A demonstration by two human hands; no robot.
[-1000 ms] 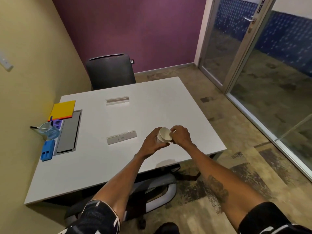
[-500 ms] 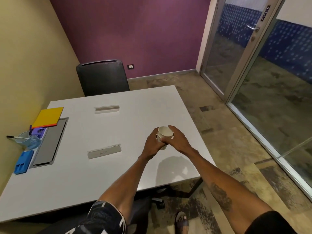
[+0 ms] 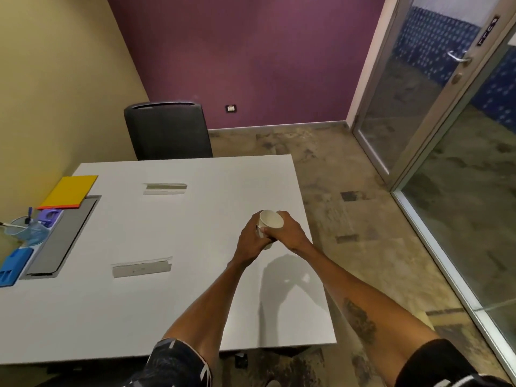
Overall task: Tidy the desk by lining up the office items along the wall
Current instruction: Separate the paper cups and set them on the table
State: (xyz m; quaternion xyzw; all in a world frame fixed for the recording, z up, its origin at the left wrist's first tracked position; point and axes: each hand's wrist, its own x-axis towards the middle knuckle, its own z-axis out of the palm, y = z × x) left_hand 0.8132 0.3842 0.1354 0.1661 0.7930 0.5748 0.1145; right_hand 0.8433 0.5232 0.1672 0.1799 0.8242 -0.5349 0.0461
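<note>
A white paper cup (image 3: 269,220) is held above the right part of the white desk (image 3: 173,303), its mouth tilted toward me. My left hand (image 3: 250,240) wraps its left side and my right hand (image 3: 287,233) grips its right side. Along the yellow wall on the left lie a yellow notepad (image 3: 68,191), a purple holder (image 3: 50,216), a clear blue bowl with a pen (image 3: 26,233) and a blue tray (image 3: 12,266).
A grey cable hatch (image 3: 62,238) is set into the desk beside the lined-up items. Two grey slot covers (image 3: 164,188) (image 3: 141,269) sit mid-desk. A black chair (image 3: 167,131) stands at the far side; a glass door (image 3: 413,88) is on the right.
The cup has turned from lying tilted between my hands to more upright, still held by both. The view has shifted back and up, so the desk sits lower and further left in frame.
</note>
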